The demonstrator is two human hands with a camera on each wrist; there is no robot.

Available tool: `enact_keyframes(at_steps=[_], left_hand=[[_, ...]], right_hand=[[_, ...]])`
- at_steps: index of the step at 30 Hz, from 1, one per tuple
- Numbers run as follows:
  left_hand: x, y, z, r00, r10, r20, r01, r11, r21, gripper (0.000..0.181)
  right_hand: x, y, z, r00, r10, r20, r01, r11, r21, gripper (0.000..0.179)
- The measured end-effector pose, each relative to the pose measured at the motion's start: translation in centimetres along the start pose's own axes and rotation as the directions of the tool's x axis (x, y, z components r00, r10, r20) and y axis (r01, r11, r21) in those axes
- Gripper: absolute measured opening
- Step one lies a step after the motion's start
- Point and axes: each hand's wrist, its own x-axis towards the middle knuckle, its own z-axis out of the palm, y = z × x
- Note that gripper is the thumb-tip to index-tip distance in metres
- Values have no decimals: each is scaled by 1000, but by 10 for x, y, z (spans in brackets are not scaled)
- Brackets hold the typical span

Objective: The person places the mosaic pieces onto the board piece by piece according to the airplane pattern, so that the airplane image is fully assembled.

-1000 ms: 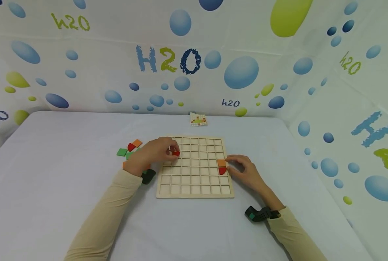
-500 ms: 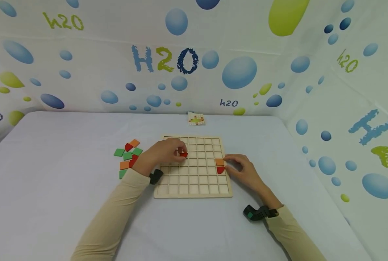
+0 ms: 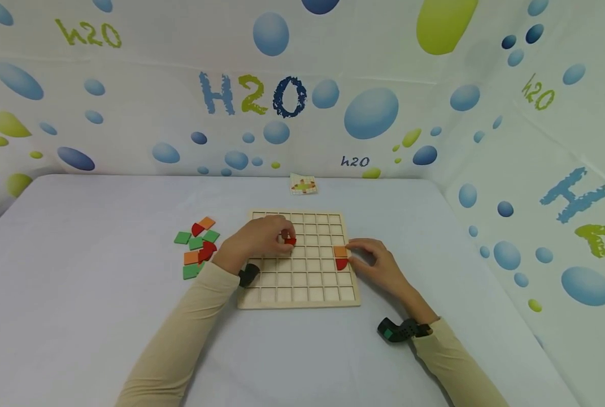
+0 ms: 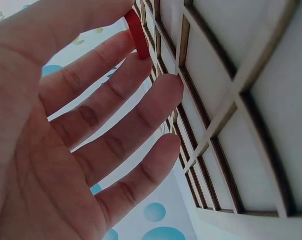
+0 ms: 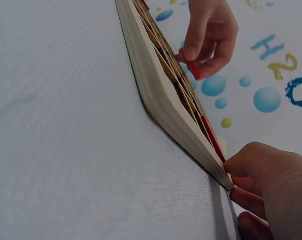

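Observation:
In the head view my left hand reaches over the wooden grid board. It pinches a red tile with a curved edge between thumb and fingertips. The left wrist view has this red tile on edge close to the grid, the other fingers spread loosely; whether it touches the board cannot be told. My right hand holds the board's right edge, with thumb and forefinger apart. Beside those fingertips an orange square tile and a red quarter-round tile lie in adjoining cells of one column.
Left of the board lies a loose pile of green tiles, orange tiles and red tiles. A small pattern card lies behind the board on the white tablecloth. A printed backdrop hangs behind.
My left hand has carried the red tile a short way right across the board, uncovering more of the pile. The right hand stays at the board's edge. The head view has shifted slightly.

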Motion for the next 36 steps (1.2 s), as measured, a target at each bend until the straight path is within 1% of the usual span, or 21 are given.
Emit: enact_keyframes(at_steps=[4,7,13,21,25,28,32,36], left_hand=[[1,0,-1,1000,-14,11,14,1000,11,21],[3,-1,0,1000,-10,13,10,1000,6,20],[10,1,1,999,35,14,-35,999,1,18],[21,8,5,997,61,37,-61,998,-3,19],[28,12,7,996,80,46,-80,997,11,19],[33,15,9,995,83,49,-83,996,12,18],[38,18,12,995,81,54,-82,997,9,17],[41,21,14,992,114,52,-115,993,15,15]], right_hand=[[1,-1,1,1000,14,-3,-14,1000,-5,29],[1,-2,1,1000,8,-6,-8,1000,-2,29],[2,0,1,1000,-12,-14,12,1000,-2,28],[4,0,3,999,-31,-22,31,1000,-5,28],[4,0,2,1000,-12,-19,12,1000,-2,28],[5,0,2,1000,0,-19,0,1000,2,27],[5,0,2,1000,-6,-23,6,1000,-3,28],[5,-1,3,1000,-16,-27,16,1000,-12,29]])
